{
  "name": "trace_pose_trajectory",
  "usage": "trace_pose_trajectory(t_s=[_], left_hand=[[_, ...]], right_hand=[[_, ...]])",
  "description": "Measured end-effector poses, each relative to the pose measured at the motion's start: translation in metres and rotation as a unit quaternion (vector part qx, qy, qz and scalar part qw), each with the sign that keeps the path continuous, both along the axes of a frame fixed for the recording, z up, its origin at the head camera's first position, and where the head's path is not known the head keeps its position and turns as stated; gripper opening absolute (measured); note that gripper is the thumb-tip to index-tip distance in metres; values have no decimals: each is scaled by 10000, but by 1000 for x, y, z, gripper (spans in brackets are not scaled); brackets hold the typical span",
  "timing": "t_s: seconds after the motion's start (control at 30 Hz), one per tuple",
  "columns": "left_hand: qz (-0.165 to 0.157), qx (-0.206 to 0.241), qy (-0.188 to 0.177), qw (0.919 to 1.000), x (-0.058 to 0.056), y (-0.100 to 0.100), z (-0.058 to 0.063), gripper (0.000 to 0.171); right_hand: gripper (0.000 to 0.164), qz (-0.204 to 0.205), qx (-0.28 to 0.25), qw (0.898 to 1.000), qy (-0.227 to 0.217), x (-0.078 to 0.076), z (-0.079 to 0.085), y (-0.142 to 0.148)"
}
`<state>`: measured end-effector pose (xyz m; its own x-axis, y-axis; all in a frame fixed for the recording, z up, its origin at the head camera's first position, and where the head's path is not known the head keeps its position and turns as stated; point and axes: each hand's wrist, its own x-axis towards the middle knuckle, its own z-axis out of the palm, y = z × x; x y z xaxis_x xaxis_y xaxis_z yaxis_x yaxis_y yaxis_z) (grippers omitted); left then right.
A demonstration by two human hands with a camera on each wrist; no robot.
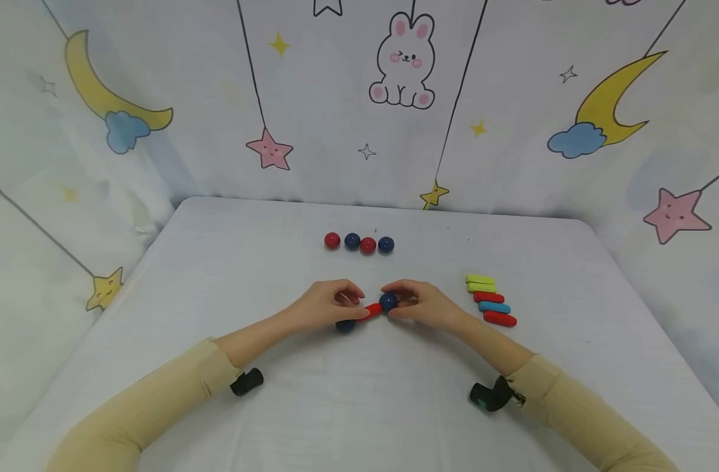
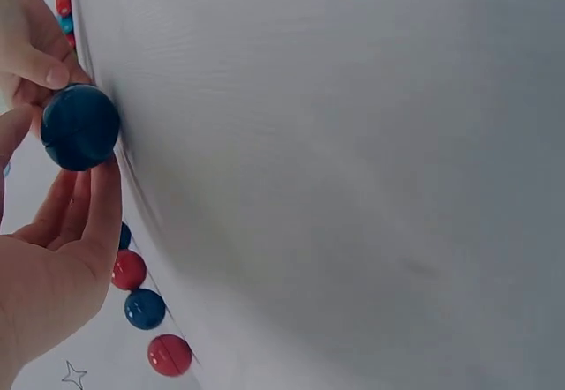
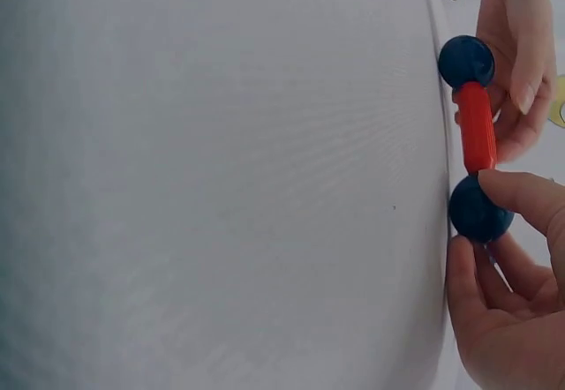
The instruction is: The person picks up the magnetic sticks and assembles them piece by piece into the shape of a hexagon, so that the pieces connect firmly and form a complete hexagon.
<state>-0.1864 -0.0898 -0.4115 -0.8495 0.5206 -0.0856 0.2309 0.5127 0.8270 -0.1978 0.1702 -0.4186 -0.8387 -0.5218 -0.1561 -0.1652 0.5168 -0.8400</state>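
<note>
A red rod (image 3: 478, 130) joins two dark blue balls near the middle of the table. My right hand (image 1: 421, 303) pinches the right-hand blue ball (image 1: 388, 301) between thumb and fingers, also visible in the right wrist view. Around the other end is my left hand (image 1: 330, 305), its thumb apart from its loosely bent fingers. In the right wrist view a gap shows between that thumb and the rod. The left-hand blue ball (image 2: 79, 128) is close to the left fingertips; in the head view the hand partly covers it.
Beyond the hands, red balls (image 1: 332, 240) and blue balls (image 1: 385, 244) stand in a row. Right of the right hand lie yellow-green rods (image 1: 481, 288), red rods (image 1: 500, 318) and a blue rod (image 1: 494, 307). A printed curtain (image 1: 335, 98) hangs behind the white table (image 1: 312, 406).
</note>
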Motion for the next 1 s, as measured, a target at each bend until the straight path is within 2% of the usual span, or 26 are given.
trace_pose_trajectory(t_s=[0.1, 0.27, 0.5, 0.67, 0.73, 0.9, 1.0], left_hand=[[-110, -19, -86, 9999, -6, 12, 1, 41], [-422, -146, 76, 9990, -15, 29, -1, 42], [-518, -260, 238, 9980, -19, 38, -5, 40], [-524, -197, 270, 9981, -16, 36, -6, 38], [-522, -177, 267, 9981, -16, 36, -7, 38], [-523, -162, 245, 9982, -15, 37, -7, 37], [-507, -144, 214, 9984, -16, 38, -9, 38]], right_hand=[[47, 10, -55, 10000, -8, -1, -1, 2], [48, -93, -140, 9998, -126, -2, -3, 3], [47, -180, -177, 9996, -162, 0, -1, 8], [35, -431, 173, 9986, 252, -1, 9, 27], [30, -605, 322, 9960, 578, -4, 14, 40], [25, -1015, 867, 9804, 1450, -17, 27, 85], [27, -1182, 1401, 9712, 1522, -22, 32, 114]])
